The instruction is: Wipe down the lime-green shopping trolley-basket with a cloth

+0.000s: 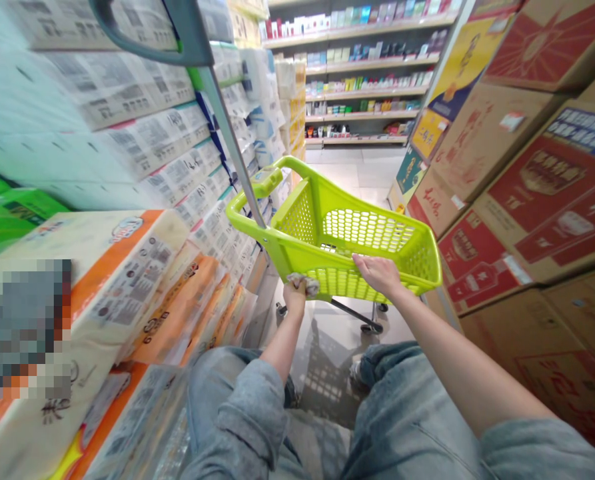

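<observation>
A lime-green plastic shopping cart (297, 260) with perforated sides stands in the aisle, side-on to me. My left hand (295, 297) is closed on a crumpled greyish cloth (304, 285), which lies against the lower side of the basket near its handle end. My right hand (377, 272) is closed over the near top rim of the basket, right of its middle. The basket holds nothing I can make out. A metal pole (234, 140) with a grey plastic loop at its top rises from the cart's handle end.
Packs of tissue paper (162, 267) are stacked high on the left. Cardboard cartons (522, 200) are piled along the right. Shelves (367, 63) of small boxed goods stand at the far end. Black cart wheels (372, 328) rest on the tiled floor before my knees.
</observation>
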